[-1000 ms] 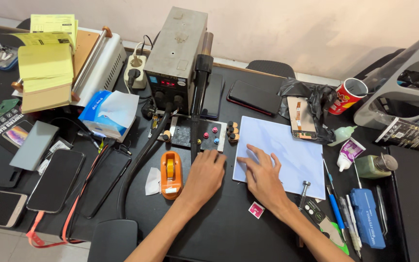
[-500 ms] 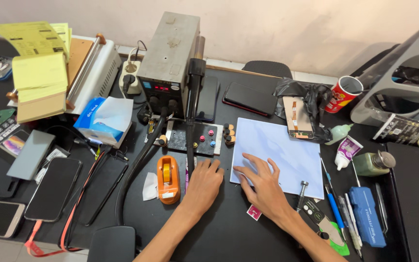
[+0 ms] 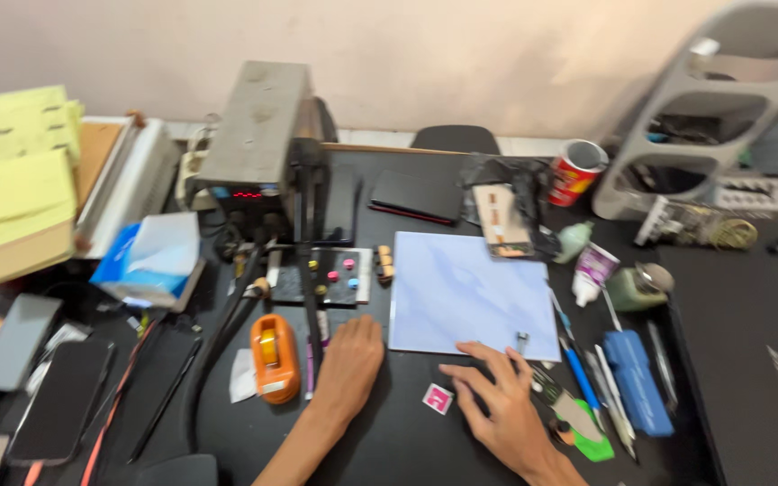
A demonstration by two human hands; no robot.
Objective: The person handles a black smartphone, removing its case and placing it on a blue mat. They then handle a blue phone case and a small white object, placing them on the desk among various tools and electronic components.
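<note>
- Both hands have slid down toward the lower edge of the frame since the earlier frames, and the right hand has come off the pale sheet onto the bare table beneath it.
- Left hand (image 3: 349, 362) lies palm down in the lower centre of the frame, fingers together and flat on the black table (image 3: 389, 441), gripping nothing.
- It rests just right of the orange plastic tape dispenser (image 3: 274, 356), without clearly touching it, and just below the small dark tray with pink and blue dots (image 3: 324, 275).
- Right hand (image 3: 500, 409) lies lower right of centre, palm down, fingers spread apart on the table, also holding nothing.
- Its fingertips (image 3: 472, 348) reach the lower edge of the pale blue rectangular sheet (image 3: 472, 294), which lies flat in the middle of the frame.
- A small pink and white square tag (image 3: 438, 398) sits on the table between the two hands, just beside the right one.
- A tiny metal part (image 3: 521, 341) rests on the sheet's lower right corner, above the right hand.
- Blue pens and a blue flat case (image 3: 637, 382) lie to the right of that hand.
- A grey metal box with a red display (image 3: 252, 135) stands in the upper left centre, a red cup (image 3: 575, 172) in the upper right, and dark phones (image 3: 61, 399) in the lower left.
</note>
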